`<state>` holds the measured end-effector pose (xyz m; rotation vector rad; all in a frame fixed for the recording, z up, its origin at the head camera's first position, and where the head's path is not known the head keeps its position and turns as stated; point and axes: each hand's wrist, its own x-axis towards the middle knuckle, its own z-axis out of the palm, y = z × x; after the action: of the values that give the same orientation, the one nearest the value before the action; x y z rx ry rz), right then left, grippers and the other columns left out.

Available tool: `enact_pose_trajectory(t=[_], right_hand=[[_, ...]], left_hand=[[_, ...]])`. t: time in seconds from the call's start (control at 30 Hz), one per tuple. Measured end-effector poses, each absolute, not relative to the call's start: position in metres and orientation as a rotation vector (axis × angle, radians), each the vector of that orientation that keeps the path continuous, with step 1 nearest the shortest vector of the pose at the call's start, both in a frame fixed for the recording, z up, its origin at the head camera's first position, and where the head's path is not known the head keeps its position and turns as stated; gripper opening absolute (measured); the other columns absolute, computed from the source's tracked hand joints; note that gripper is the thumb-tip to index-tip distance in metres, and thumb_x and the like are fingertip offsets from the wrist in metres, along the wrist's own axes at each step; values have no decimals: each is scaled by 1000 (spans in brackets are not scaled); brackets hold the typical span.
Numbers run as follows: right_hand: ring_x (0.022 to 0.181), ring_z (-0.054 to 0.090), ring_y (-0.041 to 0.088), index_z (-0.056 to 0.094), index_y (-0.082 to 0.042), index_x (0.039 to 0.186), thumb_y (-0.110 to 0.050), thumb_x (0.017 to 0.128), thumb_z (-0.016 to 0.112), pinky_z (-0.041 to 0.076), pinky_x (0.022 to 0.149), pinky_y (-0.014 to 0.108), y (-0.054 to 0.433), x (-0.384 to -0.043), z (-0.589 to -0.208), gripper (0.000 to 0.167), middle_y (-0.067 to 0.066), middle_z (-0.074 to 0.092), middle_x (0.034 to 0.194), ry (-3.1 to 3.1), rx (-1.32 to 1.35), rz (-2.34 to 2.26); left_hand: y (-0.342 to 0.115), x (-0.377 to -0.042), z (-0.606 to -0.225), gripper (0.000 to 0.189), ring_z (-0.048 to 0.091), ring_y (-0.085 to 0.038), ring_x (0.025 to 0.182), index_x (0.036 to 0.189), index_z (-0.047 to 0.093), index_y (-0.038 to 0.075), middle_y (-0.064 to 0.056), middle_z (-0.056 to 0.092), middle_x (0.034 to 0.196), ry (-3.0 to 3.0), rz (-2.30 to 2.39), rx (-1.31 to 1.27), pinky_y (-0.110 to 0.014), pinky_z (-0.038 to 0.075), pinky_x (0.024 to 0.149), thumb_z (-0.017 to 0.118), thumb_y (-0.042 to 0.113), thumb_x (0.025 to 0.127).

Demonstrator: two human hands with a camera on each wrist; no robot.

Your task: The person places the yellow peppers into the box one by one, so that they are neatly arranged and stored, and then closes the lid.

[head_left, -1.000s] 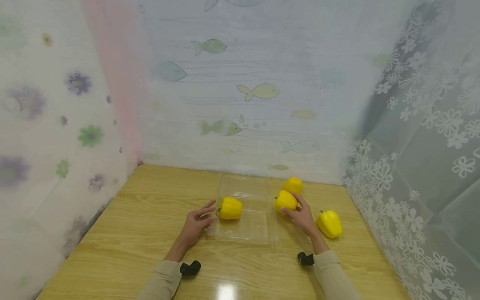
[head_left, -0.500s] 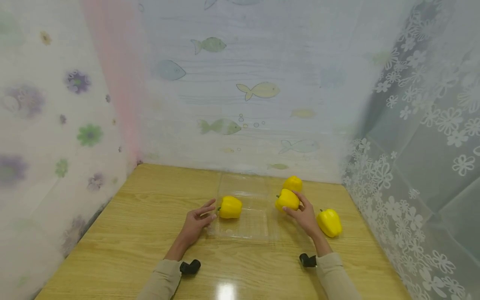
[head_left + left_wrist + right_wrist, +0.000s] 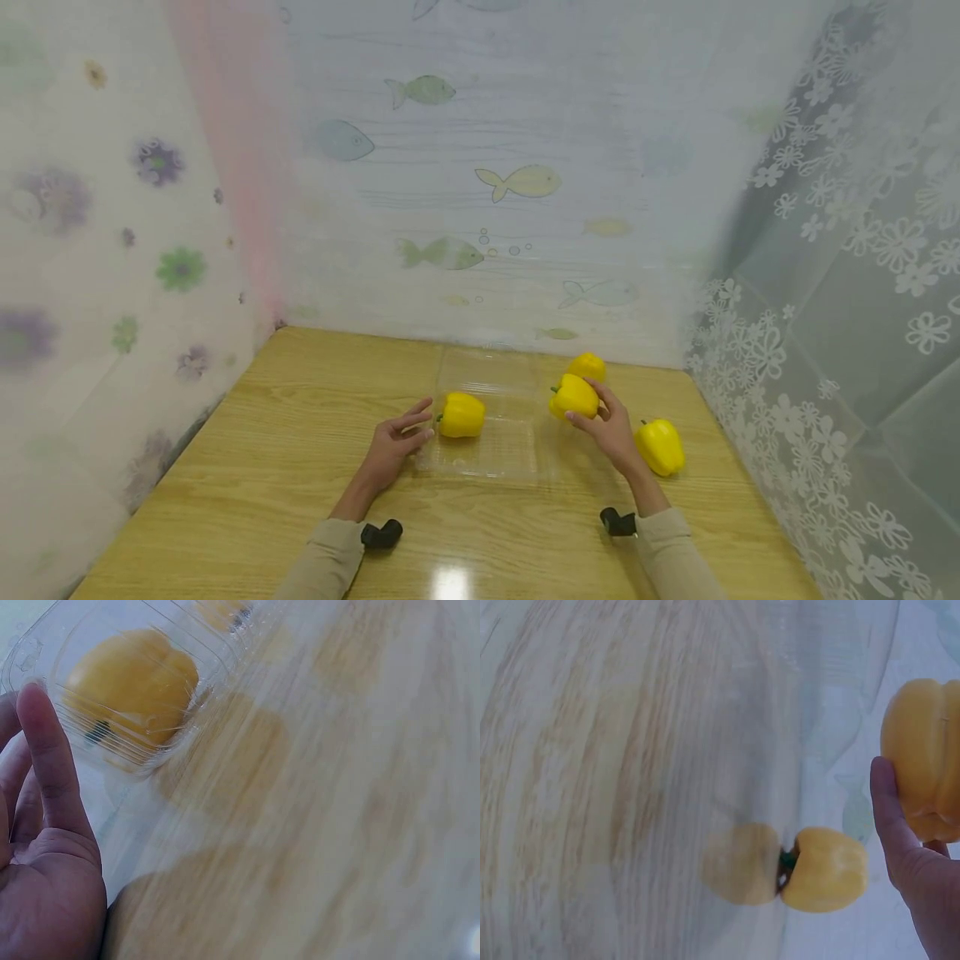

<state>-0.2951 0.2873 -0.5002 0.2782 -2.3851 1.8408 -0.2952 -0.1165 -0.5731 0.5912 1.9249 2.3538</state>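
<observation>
In the head view a clear plastic clamshell box (image 3: 495, 454) lies with its lid folded back. One yellow bell pepper (image 3: 461, 415) sits inside, at the box's left side. My left hand (image 3: 388, 454) rests at the left wall of the box, fingers relaxed; in the left wrist view the fingertips (image 3: 36, 712) are right at the clear wall. My right hand (image 3: 609, 429) holds a second yellow bell pepper (image 3: 574, 397) between thumb and fingers, right of the box. The right wrist view shows this held pepper (image 3: 922, 754) at its right edge.
Behind the held pepper lies another yellow bell pepper (image 3: 589, 365). One more bell pepper (image 3: 660, 447) is on the wooden table (image 3: 300, 467), close to my right forearm. Patterned sheets (image 3: 517, 250) wall the table's back and sides.
The held pepper has risen slightly and tilted a little in my right hand, its stem now turned upward. My left hand and the boxed pepper have stayed put.
</observation>
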Motion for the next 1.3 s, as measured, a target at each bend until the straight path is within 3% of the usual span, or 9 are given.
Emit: enact_pose_trajectory(t=[0.7, 1.03, 1.3], right_hand=[[128, 50, 38, 40, -13, 156, -11, 95, 74, 57, 87, 28, 268, -282, -486, 70, 14, 34, 160, -2370, 402, 1864], [123, 57, 11, 45, -5, 151, 1, 90, 75, 54, 92, 23, 259, -286, -501, 68, 18, 42, 154, -2245, 531, 1863], [121, 58, 5, 41, 5, 151, 5, 90, 73, 53, 93, 21, 255, -287, -505, 69, 26, 39, 155, -2210, 590, 1892]], left_hand=[[-114, -294, -573, 41, 65, -10, 112, 130, 62, -11, -14, 41, 160, 1944, 2357, 542, -19, 53, 65, 71, 9, 96], [-114, -294, -572, 42, 64, -12, 116, 131, 63, -10, -13, 43, 159, 1959, 2341, 534, -18, 53, 66, 72, 11, 96], [-115, -294, -572, 42, 65, -9, 112, 131, 62, -10, -12, 42, 160, 1939, 2348, 522, -18, 52, 65, 71, 9, 96]])
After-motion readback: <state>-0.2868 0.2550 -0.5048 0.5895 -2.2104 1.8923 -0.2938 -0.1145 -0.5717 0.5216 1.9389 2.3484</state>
